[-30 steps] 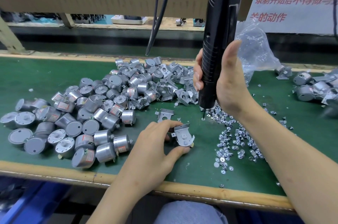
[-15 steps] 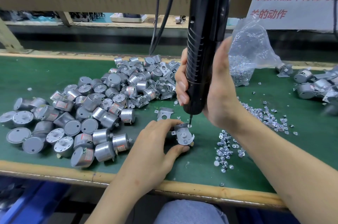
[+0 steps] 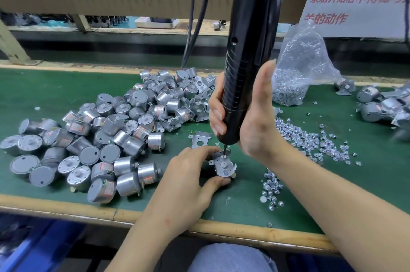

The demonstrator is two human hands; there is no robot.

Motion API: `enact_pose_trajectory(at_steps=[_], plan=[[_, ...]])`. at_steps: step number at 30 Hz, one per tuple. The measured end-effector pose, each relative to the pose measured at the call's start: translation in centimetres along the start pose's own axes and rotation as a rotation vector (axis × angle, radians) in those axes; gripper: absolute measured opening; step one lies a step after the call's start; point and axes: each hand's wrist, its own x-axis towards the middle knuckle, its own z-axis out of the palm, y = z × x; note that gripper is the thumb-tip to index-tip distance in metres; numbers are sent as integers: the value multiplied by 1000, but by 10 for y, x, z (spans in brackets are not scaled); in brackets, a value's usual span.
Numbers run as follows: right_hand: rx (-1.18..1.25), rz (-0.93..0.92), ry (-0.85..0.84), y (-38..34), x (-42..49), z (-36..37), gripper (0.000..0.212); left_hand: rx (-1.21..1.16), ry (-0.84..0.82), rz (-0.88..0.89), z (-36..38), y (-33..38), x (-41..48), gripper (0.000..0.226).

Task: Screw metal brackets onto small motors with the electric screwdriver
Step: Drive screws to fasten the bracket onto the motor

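The motor (image 3: 224, 168) is pinched steady by the left hand (image 3: 188, 174) so the driver (image 3: 246, 50), gripped by the right hand (image 3: 255, 121), can be aimed.

left hand (image 3: 190, 174): bare, short plain nails | right hand (image 3: 253, 121): bare, trimmed natural nails | forearms (image 3: 343, 200): bare up to frame edge | lap: light blue jeans (image 3: 230, 258), faded denim, creased

Black electric screwdriver (image 3: 246, 67) near upright, bit tip down on silver bracket (image 3: 223, 164) (flat face up); loose motors (image 3: 106, 140) heaped left.
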Motion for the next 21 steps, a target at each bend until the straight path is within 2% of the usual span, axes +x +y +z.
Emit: enact_pose_trajectory(at_steps=[21], plan=[[-32, 57, -39, 5, 1, 3, 80, 15, 26, 18, 0, 5, 1, 45]])
